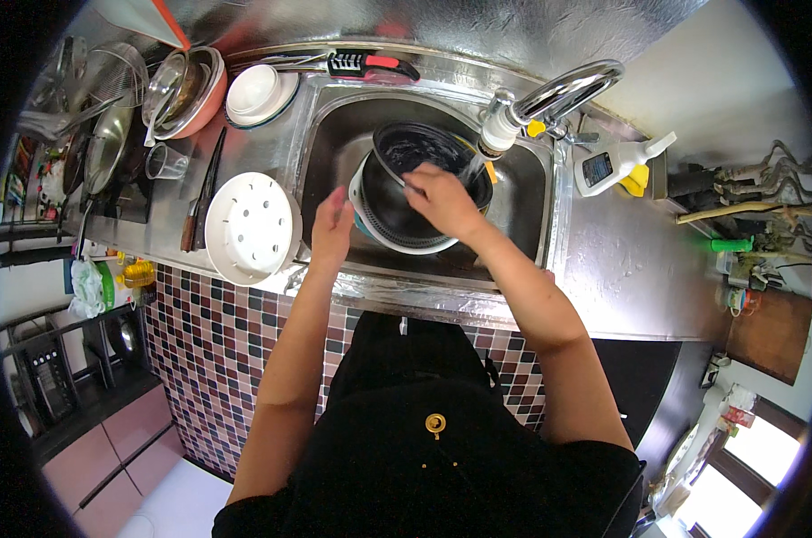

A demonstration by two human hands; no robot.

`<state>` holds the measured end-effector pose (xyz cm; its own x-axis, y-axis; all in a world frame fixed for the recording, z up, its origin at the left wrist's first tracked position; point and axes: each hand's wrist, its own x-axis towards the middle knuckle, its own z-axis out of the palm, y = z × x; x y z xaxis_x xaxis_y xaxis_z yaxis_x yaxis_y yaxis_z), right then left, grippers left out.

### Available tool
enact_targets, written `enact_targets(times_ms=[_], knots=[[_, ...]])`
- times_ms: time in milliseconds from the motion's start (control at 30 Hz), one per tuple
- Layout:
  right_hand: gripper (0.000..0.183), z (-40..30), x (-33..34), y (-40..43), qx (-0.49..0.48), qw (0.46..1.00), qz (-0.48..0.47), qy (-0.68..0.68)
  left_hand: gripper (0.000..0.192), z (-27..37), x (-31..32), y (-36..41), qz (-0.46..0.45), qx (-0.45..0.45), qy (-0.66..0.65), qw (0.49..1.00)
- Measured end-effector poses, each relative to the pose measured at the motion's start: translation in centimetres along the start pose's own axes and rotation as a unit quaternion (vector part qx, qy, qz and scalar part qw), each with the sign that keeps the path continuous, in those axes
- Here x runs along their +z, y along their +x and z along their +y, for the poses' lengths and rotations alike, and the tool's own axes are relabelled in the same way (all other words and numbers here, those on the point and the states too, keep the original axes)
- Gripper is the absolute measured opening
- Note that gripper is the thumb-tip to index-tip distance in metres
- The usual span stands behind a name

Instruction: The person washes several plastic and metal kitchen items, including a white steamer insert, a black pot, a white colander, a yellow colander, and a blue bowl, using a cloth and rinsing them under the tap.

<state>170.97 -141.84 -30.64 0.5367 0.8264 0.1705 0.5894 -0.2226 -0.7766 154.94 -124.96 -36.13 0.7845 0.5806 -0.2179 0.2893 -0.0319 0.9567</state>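
My right hand [439, 198] pinches the rim of a black round dish [412, 144] that stands tilted in the sink. Water runs from the chrome faucet [567, 81] beside that hand. Under the dish sits a black perforated basket [396, 208], nested in a white-rimmed round container [357, 195]; their lower parts are hidden. My left hand [333, 225] hovers at the left of the container, slightly blurred, thumb apart from the fingers and nothing held. A white bowl with holes [250, 225] stands on the counter to its left.
Knives [204, 195], a clear plastic cup [166, 162] and stacked white bowls [254, 94] occupy the left counter. A knife sharpener [372, 64] lies behind the steel sink [325, 134]. On the right stand a white spray bottle [607, 165] and a yellow sponge [636, 181].
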Motion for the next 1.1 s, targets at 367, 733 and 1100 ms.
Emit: enact_targets(times_ms=[367,733,1100], knots=[[0.021,-3.2,-2.8,1.6,0.069,0.982,0.162,0.072,0.085,-0.2,0.2,-2.9,-0.109,-0.205,-0.170,0.958],[0.020,-5.1,-1.9,1.5,0.169,0.835,0.278,0.443,0.092,-2.5,-1.6,-2.3,-0.118,-0.219,-0.254,0.935],[0.028,-5.2,-2.8,0.1,0.175,0.659,0.330,0.653,0.076,-3.0,-2.1,-1.0,-0.053,-0.188,-0.331,0.923]])
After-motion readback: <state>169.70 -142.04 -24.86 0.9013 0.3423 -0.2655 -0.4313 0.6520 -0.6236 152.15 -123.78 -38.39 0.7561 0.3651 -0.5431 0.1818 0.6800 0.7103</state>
